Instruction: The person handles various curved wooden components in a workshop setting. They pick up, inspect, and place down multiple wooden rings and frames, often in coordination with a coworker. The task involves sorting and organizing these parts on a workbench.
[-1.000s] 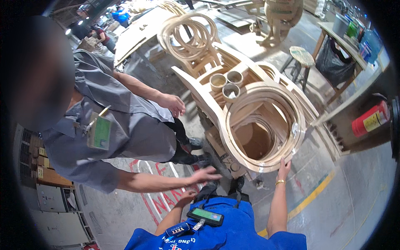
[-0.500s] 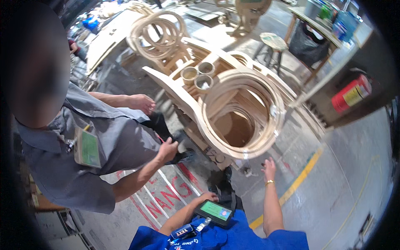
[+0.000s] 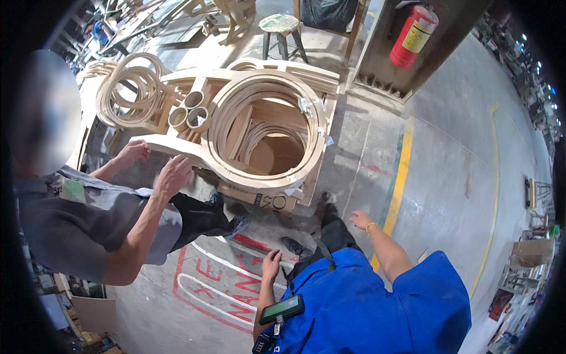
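Observation:
My left hand (image 3: 271,264) hangs low beside my body over the painted floor, fingers loosely bent and nothing visible in it. Farther right, my right hand (image 3: 359,220) is held out above the floor with loose fingers, also holding nothing. Neither hand touches anything. Ahead of them lies a stack of curved pale wooden frames (image 3: 213,160), with large wooden rings (image 3: 318,127) around a deep round opening. Three short tubes (image 3: 177,117) stand on the frames, left of the rings. At the frames' left end, a co-worker's hands (image 3: 174,173) are at the narrow wooden tip.
The co-worker in a grey shirt (image 3: 76,236) stands at my left. More thin wooden rings (image 3: 127,97) lie at the far left of the stack. Beyond it is a round stool (image 3: 279,25). A red fire extinguisher (image 3: 414,36) hangs on a pillar. A yellow line (image 3: 398,177) crosses the floor.
My view has swung right, so the wooden stack now sits farther left. The co-worker's hands, apart from the wood before, have come to its left tip. My left hand has moved away from my waist.

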The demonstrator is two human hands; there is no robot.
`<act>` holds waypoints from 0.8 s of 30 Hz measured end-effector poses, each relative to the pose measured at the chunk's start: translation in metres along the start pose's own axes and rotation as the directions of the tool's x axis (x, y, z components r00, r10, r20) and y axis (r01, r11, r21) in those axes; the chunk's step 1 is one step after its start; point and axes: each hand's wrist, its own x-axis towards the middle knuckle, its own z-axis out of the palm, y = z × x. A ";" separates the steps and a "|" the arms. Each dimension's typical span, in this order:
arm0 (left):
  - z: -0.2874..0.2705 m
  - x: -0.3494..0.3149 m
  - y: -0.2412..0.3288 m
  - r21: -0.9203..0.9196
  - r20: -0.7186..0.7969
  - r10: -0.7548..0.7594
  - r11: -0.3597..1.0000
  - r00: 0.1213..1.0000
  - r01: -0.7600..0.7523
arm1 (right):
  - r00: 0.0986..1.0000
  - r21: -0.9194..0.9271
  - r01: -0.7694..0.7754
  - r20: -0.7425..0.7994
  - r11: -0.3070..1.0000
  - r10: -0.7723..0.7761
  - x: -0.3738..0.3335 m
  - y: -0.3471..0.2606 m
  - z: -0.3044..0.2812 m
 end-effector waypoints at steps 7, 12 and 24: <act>0.080 0.038 0.066 0.294 0.130 0.036 0.953 0.991 -0.073 | 0.996 0.417 0.081 -0.068 0.905 -0.058 0.052 0.045 -0.052; 0.152 0.103 0.128 0.525 0.281 0.002 0.837 0.960 -0.155 | 0.986 0.568 0.063 -0.162 0.821 0.037 0.062 0.123 -0.118; 0.261 0.253 0.261 0.416 0.187 0.008 0.905 0.982 -0.086 | 0.968 0.553 -0.093 -0.146 0.828 0.206 0.157 0.122 -0.328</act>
